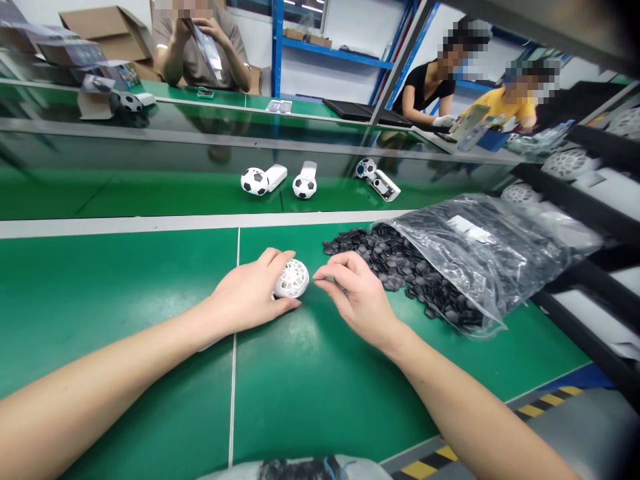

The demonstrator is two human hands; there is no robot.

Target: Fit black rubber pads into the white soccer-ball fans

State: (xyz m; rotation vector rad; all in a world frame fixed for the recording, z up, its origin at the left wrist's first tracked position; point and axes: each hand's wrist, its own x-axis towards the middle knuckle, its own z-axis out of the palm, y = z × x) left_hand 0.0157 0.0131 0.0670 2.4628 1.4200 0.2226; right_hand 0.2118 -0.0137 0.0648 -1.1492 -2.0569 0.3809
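Note:
My left hand is wrapped round a white ball-shaped shell with a lattice of openings, held on the green table. Just to its right is my right hand, thumb and fingertips pinched together, apart from the shell. Whatever may be between those fingertips is too small to make out. Beyond the right hand, small black pieces spill in a heap from a clear plastic bag.
On the green strip behind lie two soccer-ball-headed white devices and another with its body opened. Black racks holding white shells stand at the right. Co-workers sit across the line.

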